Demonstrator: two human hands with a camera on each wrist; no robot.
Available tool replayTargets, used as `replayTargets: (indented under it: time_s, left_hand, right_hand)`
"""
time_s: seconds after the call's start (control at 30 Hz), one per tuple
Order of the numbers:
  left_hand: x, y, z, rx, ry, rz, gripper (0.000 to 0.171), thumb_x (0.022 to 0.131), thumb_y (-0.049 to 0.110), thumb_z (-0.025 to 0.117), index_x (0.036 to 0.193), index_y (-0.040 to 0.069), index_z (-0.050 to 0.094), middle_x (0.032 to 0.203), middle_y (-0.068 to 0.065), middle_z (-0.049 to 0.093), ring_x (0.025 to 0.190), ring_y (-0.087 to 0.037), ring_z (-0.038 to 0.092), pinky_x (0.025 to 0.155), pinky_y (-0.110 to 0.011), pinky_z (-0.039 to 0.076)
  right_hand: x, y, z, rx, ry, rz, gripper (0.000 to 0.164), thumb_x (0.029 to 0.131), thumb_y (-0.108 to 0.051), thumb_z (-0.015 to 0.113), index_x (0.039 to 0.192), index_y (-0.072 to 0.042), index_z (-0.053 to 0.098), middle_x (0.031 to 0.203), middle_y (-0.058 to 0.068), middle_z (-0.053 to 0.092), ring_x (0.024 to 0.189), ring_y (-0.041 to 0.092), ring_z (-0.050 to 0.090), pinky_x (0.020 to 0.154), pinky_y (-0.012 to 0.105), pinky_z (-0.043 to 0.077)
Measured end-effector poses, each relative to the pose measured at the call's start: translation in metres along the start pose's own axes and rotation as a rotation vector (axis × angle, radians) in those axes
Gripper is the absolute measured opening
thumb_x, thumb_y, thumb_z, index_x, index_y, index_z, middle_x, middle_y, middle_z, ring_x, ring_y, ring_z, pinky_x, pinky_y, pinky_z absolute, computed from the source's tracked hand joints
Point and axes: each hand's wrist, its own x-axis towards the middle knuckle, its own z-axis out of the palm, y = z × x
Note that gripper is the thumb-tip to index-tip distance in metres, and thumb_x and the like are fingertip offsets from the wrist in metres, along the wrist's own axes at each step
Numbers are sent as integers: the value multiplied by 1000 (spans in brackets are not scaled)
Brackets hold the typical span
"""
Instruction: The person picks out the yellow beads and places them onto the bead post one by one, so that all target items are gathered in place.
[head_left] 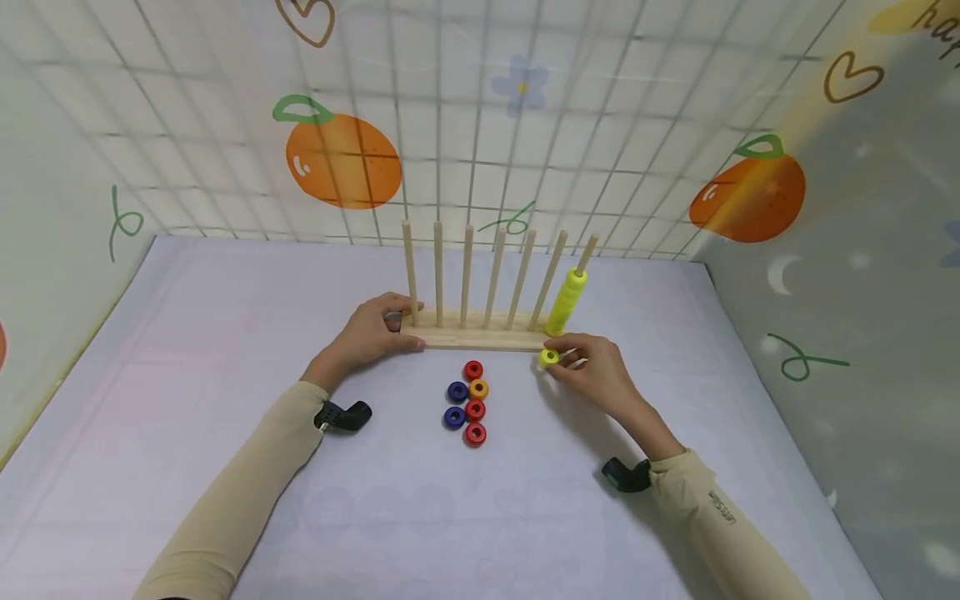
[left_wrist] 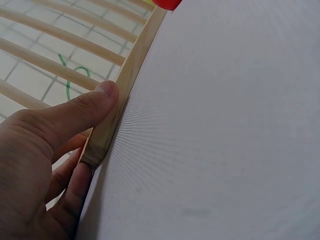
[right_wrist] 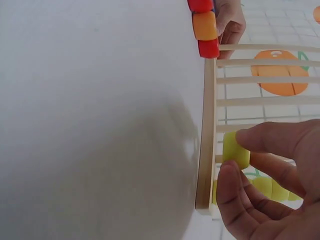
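Observation:
A wooden peg rack [head_left: 480, 337] with several upright pegs stands on the table. My left hand [head_left: 369, 332] grips its left end, the thumb [left_wrist: 102, 95] on the front of the base. Between thumb and fingertips my right hand [head_left: 596, 372] pinches a yellow bead [right_wrist: 236, 150], in front of the base's right end. Several yellow beads [head_left: 567, 302] are stacked on the rightmost peg, whose tip sticks out above them; the other pegs are bare. In the right wrist view, part of that stack [right_wrist: 270, 188] is hidden behind the fingers.
In front of the rack lie loose beads: several red ones [head_left: 475, 434], two dark blue ones [head_left: 454, 417] and an orange one [head_left: 477, 389]. A patterned curtain [head_left: 450, 125] hangs over a wire grid behind the table, with grey cloth [head_left: 825, 333] at the right.

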Motion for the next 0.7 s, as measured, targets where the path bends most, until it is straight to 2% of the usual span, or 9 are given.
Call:
replayTargets:
  time_s: [0.23,0.7]
  left_hand:
    - [1,0,0,15,4,6,69,72,31,92,133,15,65,133,-1,56,120,-24,57,97,-38,51]
    - [-1,3,1,11,6,-8,68,73,27,92,134,14,64,135,-3,55,119,-24,58,96,-36,52]
  right_hand:
    - [0,1,-9,-18,19,-1,31,83,0,79,114,-2,74,111,10,72,82,23,71,64,29,58]
    - [3,-5,-30,-72,83,-11,30,84,-3,78,114,-2,74,107,11,72,83,24,70,68,34,60]
